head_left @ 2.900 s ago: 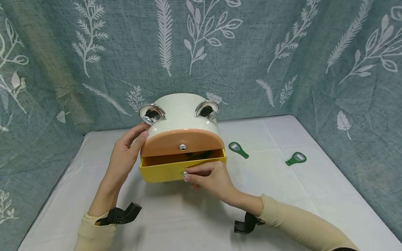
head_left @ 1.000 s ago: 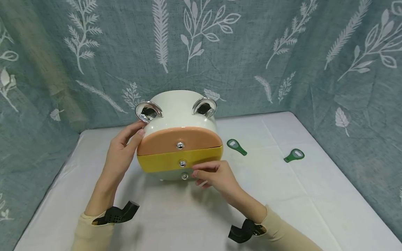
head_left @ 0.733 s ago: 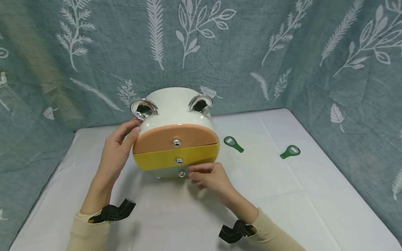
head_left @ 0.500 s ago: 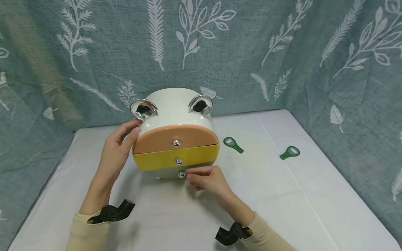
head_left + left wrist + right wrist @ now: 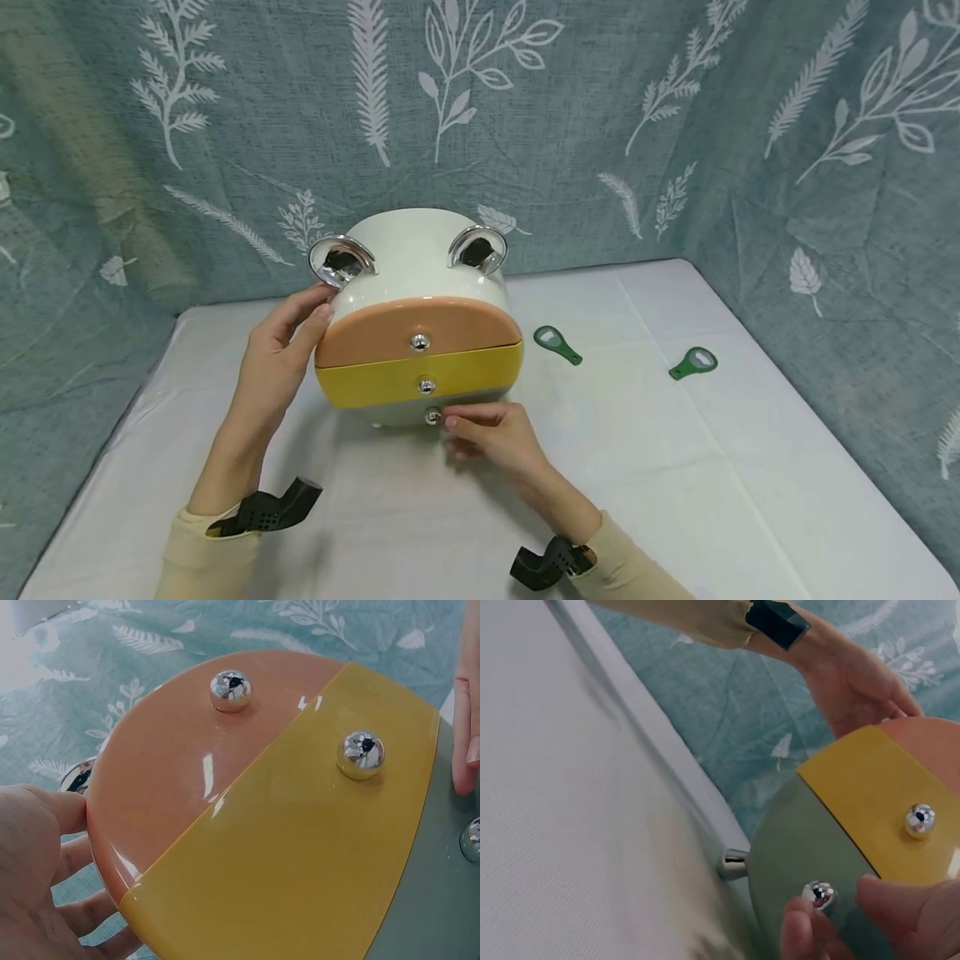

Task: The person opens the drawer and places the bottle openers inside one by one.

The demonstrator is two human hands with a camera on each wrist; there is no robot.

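Drawer box: a rounded cream box (image 5: pixel 420 258) with two chrome ear-like rings on top stands at the middle of the bench (image 5: pixel 712 467), towards the back.
Fronts: three stacked drawers, all pushed in; orange drawer (image 5: pixel 405 329) on top, yellow drawer (image 5: pixel 390 383) in the middle, grey-green drawer (image 5: pixel 802 859) at the bottom, each with a chrome ball knob.
Left hand (image 5: pixel 281 358): fingers loosely straight, pressed flat to the box's left side beside the orange front.
Right hand (image 5: pixel 491 433): thumb and forefinger closing on the bottom knob (image 5: pixel 432 416); whether they already pinch it I cannot tell.
Edges and room: leaf-print curtain close behind the box and along both sides; bare white cloth in front of it.
Others: two green bottle openers (image 5: pixel 557 344) (image 5: pixel 693 363) lie right of the box, well apart from it.
Wrist views: the right wrist view shows the bottom drawer's grey-green colour and a small chrome foot (image 5: pixel 733 864), barely visible from the head.
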